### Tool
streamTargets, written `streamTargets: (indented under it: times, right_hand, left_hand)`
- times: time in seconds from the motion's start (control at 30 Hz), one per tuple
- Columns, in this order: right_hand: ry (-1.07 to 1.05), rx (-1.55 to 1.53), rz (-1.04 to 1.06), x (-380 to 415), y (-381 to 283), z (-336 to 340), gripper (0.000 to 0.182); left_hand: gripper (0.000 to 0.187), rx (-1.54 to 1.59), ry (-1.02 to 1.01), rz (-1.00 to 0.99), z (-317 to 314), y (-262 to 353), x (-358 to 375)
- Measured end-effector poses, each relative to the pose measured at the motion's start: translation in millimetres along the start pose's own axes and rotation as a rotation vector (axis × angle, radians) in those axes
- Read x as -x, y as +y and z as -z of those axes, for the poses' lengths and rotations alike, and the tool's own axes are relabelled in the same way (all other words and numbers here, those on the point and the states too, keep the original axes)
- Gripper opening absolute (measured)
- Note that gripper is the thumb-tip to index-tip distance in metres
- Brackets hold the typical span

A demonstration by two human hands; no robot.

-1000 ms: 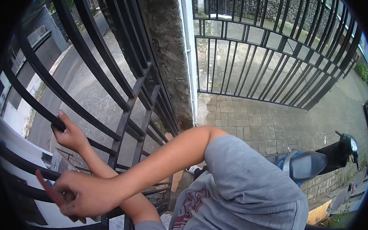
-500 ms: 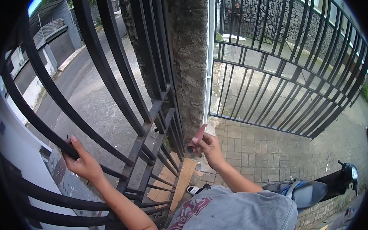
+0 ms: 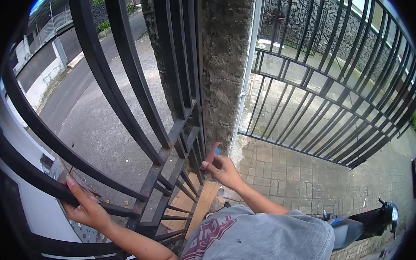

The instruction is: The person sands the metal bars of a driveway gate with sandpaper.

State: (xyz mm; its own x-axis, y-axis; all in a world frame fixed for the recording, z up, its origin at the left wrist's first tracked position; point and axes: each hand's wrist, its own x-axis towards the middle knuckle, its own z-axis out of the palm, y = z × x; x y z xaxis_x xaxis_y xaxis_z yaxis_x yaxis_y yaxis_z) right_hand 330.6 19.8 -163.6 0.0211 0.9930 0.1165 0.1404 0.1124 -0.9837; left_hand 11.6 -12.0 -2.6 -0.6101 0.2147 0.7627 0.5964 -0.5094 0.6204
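My left hand is closed around a curved black bar of the metal gate, its thumb lying over the top. In my right hand, a thin reddish-brown piece of sandpaper is pinched between thumb and fingers. The sandpaper looks bent, with one end sticking up and a small blue patch showing behind it. This hand is beside the gate's inner bars, in front of the lower part of a rough concrete pillar.
A second black gate panel stands at the right over brick paving. Flat cardboard lies at the gate's foot. A parked motorcycle is at the lower right. Beyond the bars runs a road.
My right hand has moved left with the sandpaper, nearer the gate bars. My left hand has shifted slightly down and left and still grips a bar. The view has turned a little.
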Motion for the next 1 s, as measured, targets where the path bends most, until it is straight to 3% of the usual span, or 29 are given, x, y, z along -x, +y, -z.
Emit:
streamTargets:
  times: [0.1, 0.4, 0.87, 1.0]
  right_hand:
    - [-0.048, 0.038, -0.002, -7.6, 6.7, -2.3, 0.025]
    - [-0.063, 0.127, 0.019, -3.0, 42.6, -19.5, 0.029]
    - [-0.095, 0.282, -0.082, 53.2, 15.2, -36.1, 0.036]
    - [-0.08, 0.289, -0.1, 71.3, 34.2, -36.3, 0.034]
  left_hand:
    - [0.028, -0.031, 0.039, 0.089, 2.6, -5.7, 1.1]
    - [0.028, 0.022, -0.06, 0.091, 5.9, -1.9, 0.8]
    - [0.026, 0.037, -0.044, 0.12, -1.5, 9.3, 1.9]
    - [0.023, 0.084, -0.082, 0.101, 1.7, 3.2, 1.2]
